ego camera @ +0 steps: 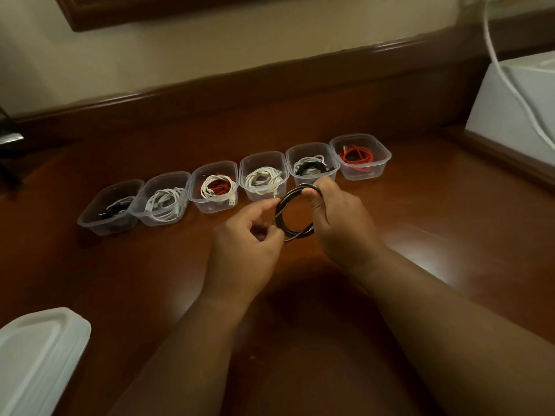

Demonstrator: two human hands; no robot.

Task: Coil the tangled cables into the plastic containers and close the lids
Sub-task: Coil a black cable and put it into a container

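A dark braided cable [295, 211] is held as a nearly finished coil above the wooden table [420, 235], just in front of the row of clear plastic containers [309, 154]. The loop is gripped at its upper right side by the right hand [339, 217], thumb inside the ring and fingers curled over its top. Its loose tail is pinched by the left hand [249, 235] between thumb and fingertips, at the coil's lower left.

The step is best done, it is judged, by laying the last of the tail along the existing turns, so that the ring is kept the same width and no twist is wound in; the right-hand grip should not be loosened until the end is tucked.

The coil stands roughly upright, its open face turned toward the camera and its slightly longer axis running from upper right to lower left. The free end points down and left, into the left hand.

All six containers already hold cables, white, red or dark, and none is lidded. A stack of white lids [39, 352] lies at the near left.
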